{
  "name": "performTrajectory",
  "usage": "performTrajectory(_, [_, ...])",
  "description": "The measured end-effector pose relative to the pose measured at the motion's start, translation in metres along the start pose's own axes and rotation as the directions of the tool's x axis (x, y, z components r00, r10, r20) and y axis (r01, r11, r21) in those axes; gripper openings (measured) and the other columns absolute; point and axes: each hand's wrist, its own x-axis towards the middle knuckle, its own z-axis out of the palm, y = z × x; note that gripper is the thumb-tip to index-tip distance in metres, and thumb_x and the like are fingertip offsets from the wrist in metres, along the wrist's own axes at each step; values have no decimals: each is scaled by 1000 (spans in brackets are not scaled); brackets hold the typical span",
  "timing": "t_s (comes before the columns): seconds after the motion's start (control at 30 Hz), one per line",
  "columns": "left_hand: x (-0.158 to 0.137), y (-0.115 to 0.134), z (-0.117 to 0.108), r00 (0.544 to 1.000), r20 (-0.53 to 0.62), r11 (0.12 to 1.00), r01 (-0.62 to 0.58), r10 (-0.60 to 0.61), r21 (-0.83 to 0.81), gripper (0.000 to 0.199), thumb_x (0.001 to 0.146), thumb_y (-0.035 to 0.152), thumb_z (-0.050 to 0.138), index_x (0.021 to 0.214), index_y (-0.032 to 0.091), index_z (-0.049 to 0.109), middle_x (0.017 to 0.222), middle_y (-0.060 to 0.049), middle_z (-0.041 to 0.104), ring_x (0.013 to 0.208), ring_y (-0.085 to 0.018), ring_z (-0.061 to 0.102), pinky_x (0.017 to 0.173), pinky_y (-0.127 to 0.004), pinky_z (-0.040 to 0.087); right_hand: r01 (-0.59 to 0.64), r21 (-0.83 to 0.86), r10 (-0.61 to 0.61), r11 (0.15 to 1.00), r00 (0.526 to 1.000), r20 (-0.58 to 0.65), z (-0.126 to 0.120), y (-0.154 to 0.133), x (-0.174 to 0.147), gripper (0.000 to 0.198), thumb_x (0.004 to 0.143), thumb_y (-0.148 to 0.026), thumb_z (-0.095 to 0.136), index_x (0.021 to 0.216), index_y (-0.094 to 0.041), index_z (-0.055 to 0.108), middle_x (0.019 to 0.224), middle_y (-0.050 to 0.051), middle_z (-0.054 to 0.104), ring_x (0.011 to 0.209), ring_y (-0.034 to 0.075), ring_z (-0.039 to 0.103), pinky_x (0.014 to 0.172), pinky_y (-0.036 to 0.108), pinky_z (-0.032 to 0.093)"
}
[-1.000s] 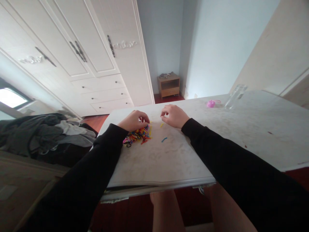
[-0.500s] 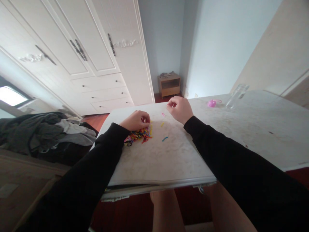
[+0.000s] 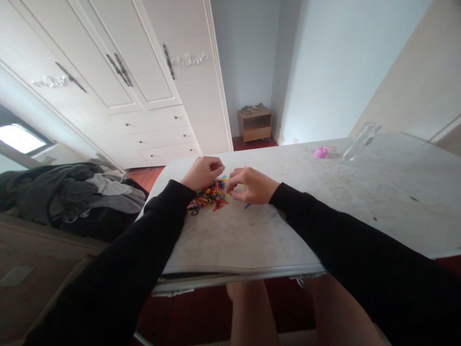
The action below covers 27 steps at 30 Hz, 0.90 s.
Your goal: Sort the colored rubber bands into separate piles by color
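Observation:
A pile of small, thin, brightly coloured loops, which look like little rubber bands, lies on the white table. My left hand hovers over the pile's far side with its fingers curled closed; what they hold, if anything, is hidden. At the right edge of the pile, beside a yellow loop, my right hand has its thumb and fingertips drawn together in a pinch. Anything between those tips is too small to make out. A blue loop shows just below the right hand, partly covered by it.
A pink object with a loop and a clear glass bottle or jar stand at the table's far right. Dark clothes are heaped to the left. Beyond the table are a white wardrobe and a small wooden nightstand.
My right hand has come left and nearer, from the table's far side to the pile's right edge. The left hand has shifted slightly away from me, uncovering more of the pile.

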Motion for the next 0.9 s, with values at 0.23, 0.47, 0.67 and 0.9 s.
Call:
performTrajectory(0.23, [-1,2,-1,993,-99,997,64,-69,-52,28,91,30,59,70,15,70,58,-1,62,55,-11,52,56,-26,37,-290,-26,233,957,815,-531,-19,12,4,12,85,-15,58,75,-20,62,80,4,65,80,19,57,78,34,43])
performTrajectory(0.47, [-3,8,-1,990,-85,983,101,-115,-150,31,94,31,57,72,15,70,56,-1,64,47,-12,59,52,-23,45,-328,-38,238,944,757,-608,-24,13,3,14,86,-16,56,73,-22,57,78,3,62,80,20,57,77,35,42])
performTrajectory(0.67, [-4,11,-1,988,-121,987,80,-97,-141,30,93,29,57,71,16,70,55,-1,65,48,-11,60,55,-22,46,-189,-77,151,979,923,-355,-9,9,3,13,87,-13,61,77,-20,66,83,5,71,87,22,60,85,37,45])
performTrajectory(0.9, [-4,11,-2,985,-156,990,53,-72,-127,30,93,29,57,69,16,71,52,1,64,49,-11,58,56,-23,47,-58,-56,51,997,992,-112,7,5,1,15,89,-8,63,85,-17,75,97,9,76,98,23,63,96,39,49])
